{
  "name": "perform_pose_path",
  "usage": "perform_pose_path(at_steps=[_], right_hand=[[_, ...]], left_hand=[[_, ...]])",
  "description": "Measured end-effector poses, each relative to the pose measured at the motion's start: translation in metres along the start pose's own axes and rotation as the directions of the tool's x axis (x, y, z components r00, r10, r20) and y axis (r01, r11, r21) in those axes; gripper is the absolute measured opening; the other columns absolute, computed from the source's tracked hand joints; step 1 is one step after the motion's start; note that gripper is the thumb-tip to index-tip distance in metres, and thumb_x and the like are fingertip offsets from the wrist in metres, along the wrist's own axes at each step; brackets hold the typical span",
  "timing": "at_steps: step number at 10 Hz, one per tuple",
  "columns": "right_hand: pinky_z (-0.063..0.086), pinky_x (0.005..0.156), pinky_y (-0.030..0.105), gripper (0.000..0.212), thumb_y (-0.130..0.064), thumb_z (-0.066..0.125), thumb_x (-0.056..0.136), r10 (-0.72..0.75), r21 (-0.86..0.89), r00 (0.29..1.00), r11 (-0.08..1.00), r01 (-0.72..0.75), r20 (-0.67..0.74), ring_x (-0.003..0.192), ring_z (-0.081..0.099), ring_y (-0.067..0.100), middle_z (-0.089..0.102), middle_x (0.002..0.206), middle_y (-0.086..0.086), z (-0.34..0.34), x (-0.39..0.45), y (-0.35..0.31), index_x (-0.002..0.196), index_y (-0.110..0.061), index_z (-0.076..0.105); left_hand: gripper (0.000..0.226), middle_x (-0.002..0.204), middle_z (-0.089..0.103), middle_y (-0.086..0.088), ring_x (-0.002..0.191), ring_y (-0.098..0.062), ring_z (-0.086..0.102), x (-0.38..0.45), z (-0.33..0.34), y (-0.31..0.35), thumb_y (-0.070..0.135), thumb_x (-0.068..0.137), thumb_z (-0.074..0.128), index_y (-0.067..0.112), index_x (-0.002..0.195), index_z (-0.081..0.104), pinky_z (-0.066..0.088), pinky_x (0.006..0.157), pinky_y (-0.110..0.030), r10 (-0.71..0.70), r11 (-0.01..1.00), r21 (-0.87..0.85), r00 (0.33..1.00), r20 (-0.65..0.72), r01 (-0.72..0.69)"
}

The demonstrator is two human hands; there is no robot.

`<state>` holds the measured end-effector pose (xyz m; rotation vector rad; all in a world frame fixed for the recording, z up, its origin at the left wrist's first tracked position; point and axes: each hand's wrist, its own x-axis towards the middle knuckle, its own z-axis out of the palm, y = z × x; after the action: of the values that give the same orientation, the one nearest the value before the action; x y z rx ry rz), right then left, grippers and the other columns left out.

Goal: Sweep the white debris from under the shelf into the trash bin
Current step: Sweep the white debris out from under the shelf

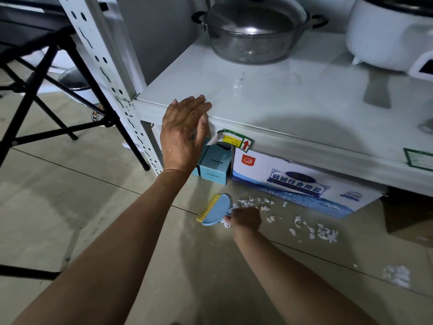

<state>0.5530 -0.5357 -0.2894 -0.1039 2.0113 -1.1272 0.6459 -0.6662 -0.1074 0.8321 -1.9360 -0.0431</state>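
Observation:
White debris point(311, 228) lies scattered on the tiled floor in front of the low white shelf point(293, 106), with a smaller heap point(397, 275) further right. My right hand point(246, 218) is down on the floor among the scraps, shut on the handle of a small blue dustpan point(216, 209) with a yellow comb edge. My left hand point(185, 132) rests flat with fingers apart on the shelf's front edge, holding nothing. No trash bin that I can identify is in view.
Under the shelf stand a white and blue carton point(293, 181) and small teal boxes point(215, 167). A metal pot point(255, 29) and a white cooker point(389, 34) sit on the shelf. Black folding legs point(70, 95) and a perforated white upright point(110, 85) stand at left.

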Motion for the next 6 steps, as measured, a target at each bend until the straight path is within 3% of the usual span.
perform_pose_path(at_steps=[1, 2, 3, 4, 5, 6], right_hand=[[0.058, 0.084, 0.029, 0.038, -0.015, 0.072, 0.074, -0.053, -0.201, 0.997, 0.979, 0.039, -0.063, 0.099, 0.07, 0.027, 0.07, 0.109, 0.018, 0.0, 0.018, 0.008, 0.107, 0.003, 0.064], [0.056, 0.081, 0.023, 0.041, -0.023, 0.074, 0.076, -0.02, -0.12, 0.994, 0.993, 0.007, -0.105, 0.101, 0.069, 0.023, 0.071, 0.11, 0.013, -0.03, 0.019, 0.008, 0.109, -0.001, 0.066], [0.054, 0.061, 0.02, 0.042, -0.024, 0.08, 0.072, 0.032, -0.086, 0.993, 0.995, -0.042, -0.116, 0.089, 0.072, 0.021, 0.073, 0.104, 0.014, -0.069, 0.026, 0.008, 0.106, -0.002, 0.069], [0.057, 0.053, 0.022, 0.033, -0.011, 0.075, 0.077, 0.038, -0.204, 0.99, 0.977, -0.065, -0.133, 0.066, 0.07, 0.012, 0.071, 0.105, 0.02, -0.11, 0.028, 0.011, 0.106, 0.003, 0.067], [0.055, 0.057, 0.016, 0.035, -0.019, 0.085, 0.066, 0.132, -0.114, 0.975, 0.982, -0.153, -0.178, 0.077, 0.072, 0.015, 0.076, 0.094, 0.013, -0.146, 0.018, 0.013, 0.094, 0.0, 0.075], [0.057, 0.068, 0.026, 0.03, -0.014, 0.083, 0.069, 0.103, -0.128, 0.974, 0.983, -0.13, -0.202, 0.082, 0.072, 0.022, 0.076, 0.093, 0.016, -0.164, 0.016, 0.02, 0.09, 0.004, 0.075]], left_hand=[[0.033, 0.128, 0.065, 0.002, 0.126, -0.013, 0.054, -0.001, -0.001, 0.001, 0.028, 0.101, 0.042, 0.018, 0.117, 0.069, 0.026, 0.117, -0.028, 0.002, 1.0, 0.002, 1.0, 0.009, -0.002], [0.032, 0.128, 0.065, 0.001, 0.125, -0.014, 0.055, -0.002, 0.001, 0.002, 0.026, 0.101, 0.043, 0.016, 0.116, 0.069, 0.027, 0.117, -0.029, 0.001, 1.0, -0.006, 1.0, -0.013, -0.001], [0.03, 0.127, 0.066, 0.001, 0.124, -0.014, 0.055, -0.002, 0.001, 0.002, 0.024, 0.1, 0.045, 0.017, 0.116, 0.069, 0.03, 0.116, -0.032, -0.01, 1.0, -0.009, 1.0, -0.021, 0.01], [0.03, 0.127, 0.065, 0.002, 0.125, -0.013, 0.055, -0.001, 0.001, 0.004, 0.025, 0.101, 0.044, 0.018, 0.116, 0.069, 0.033, 0.115, -0.034, -0.015, 1.0, -0.011, 1.0, -0.014, 0.015], [0.031, 0.127, 0.065, 0.003, 0.125, -0.013, 0.054, -0.001, 0.0, 0.006, 0.026, 0.101, 0.043, 0.018, 0.116, 0.069, 0.034, 0.115, -0.037, -0.026, 1.0, -0.007, 1.0, -0.005, 0.025], [0.03, 0.128, 0.065, 0.003, 0.126, -0.013, 0.053, -0.002, -0.002, 0.004, 0.025, 0.101, 0.044, 0.018, 0.116, 0.069, 0.031, 0.116, -0.038, -0.044, 0.999, -0.019, 0.999, 0.02, 0.044]])
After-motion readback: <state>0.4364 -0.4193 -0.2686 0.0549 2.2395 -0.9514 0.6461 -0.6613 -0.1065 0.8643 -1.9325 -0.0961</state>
